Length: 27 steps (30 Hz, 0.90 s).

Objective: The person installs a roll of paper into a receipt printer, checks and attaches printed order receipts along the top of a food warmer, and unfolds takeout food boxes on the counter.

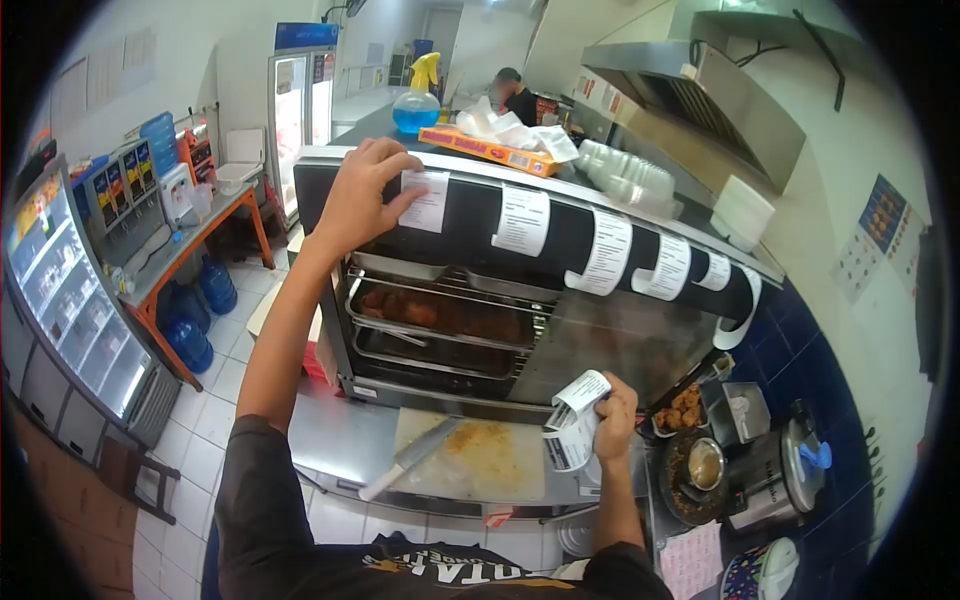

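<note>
My left hand [374,190] is at the left end of a black rail. Its fingers curl over the top edge, and the thumb presses a white printed receipt [428,205] against the front. Several more receipts hang along the rail, among them a long curled receipt [607,252]. Lower down, my right hand [617,412] grips a bunch of curled printed receipts [574,425] in front of the warming cabinet. Below on the counter, a knife [410,458] lies on a stained cutting board [480,460].
Inside the cabinet are metal trays of food [430,315]. On top stand a spray bottle [417,100], an orange box [490,150] and clear plastic containers [628,172]. A large metal pot [765,485] and fried food [682,410] are at right. A person [515,98] is behind the counter.
</note>
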Tool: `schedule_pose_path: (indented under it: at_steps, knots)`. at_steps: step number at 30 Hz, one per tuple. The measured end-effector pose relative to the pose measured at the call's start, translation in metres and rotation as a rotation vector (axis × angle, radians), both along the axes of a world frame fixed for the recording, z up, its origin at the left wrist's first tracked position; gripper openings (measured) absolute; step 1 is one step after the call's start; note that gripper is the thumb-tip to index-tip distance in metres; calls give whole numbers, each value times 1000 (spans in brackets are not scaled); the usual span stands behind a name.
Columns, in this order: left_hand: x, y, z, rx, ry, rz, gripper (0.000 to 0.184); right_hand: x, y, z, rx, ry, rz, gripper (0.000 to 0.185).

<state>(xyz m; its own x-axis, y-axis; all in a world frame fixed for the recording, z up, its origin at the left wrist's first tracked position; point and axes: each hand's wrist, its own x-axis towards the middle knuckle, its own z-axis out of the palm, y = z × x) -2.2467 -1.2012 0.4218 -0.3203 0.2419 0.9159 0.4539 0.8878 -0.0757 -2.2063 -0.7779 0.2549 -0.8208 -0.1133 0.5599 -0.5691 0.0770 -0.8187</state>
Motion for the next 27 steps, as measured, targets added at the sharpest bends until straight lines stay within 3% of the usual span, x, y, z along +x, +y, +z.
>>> schedule_pose_path:
  at_steps: [2,5,6,7,12,15,21,27]
  knots:
    - [-3,-8,4,-16,-30,-25,30,-16,-15,7,149,136,-36,27]
    - [-6,-17,6,-50,-65,-54,38,-17,-55,38,128,122,-147,42]
    - [-4,-17,7,-51,-76,-63,38,-24,-58,46,142,68,-68,48]
    - [-5,-18,8,-51,-90,-76,38,-25,-70,59,138,63,-77,48]
    - [-11,-24,9,-80,-77,-99,46,-11,-115,133,419,190,-267,8]
    - [-12,-26,7,-96,-25,-130,49,-17,-123,154,643,354,-404,20]
    - [-15,-31,2,-165,-30,-107,41,-41,-143,171,766,770,-558,24]
    - [-18,-32,2,-171,-2,-133,40,-71,-157,175,890,824,-588,30]
